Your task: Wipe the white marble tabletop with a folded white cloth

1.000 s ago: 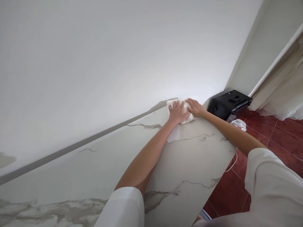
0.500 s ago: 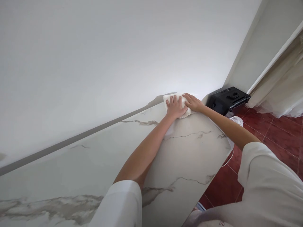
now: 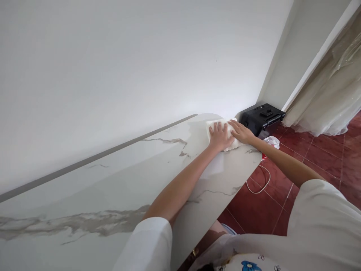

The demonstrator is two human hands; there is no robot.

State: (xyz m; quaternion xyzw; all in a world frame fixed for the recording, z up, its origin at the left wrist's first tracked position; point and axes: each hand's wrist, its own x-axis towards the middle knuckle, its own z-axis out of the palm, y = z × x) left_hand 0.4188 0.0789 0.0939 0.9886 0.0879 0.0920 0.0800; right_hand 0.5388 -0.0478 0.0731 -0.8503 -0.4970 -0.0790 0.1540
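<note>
A white cloth lies on the marble-patterned tabletop, close to its far rounded end. Pressed down on its left part is my left hand, palm down with the fingers spread. My right hand rests on the cloth's right side, fingers stretched out and lying over it. Both hands are open and touch the cloth from above, side by side. The palms hide much of its middle.
A pale wall runs along the table's far side. Beyond the table end, a black case sits on the red tiled floor. A white bag, a white cable and a sheer curtain are at right.
Both hands and the cloth have slid along the tabletop, away from the wall and toward the table's right end. My view has shifted to the right, showing more floor and cable.
</note>
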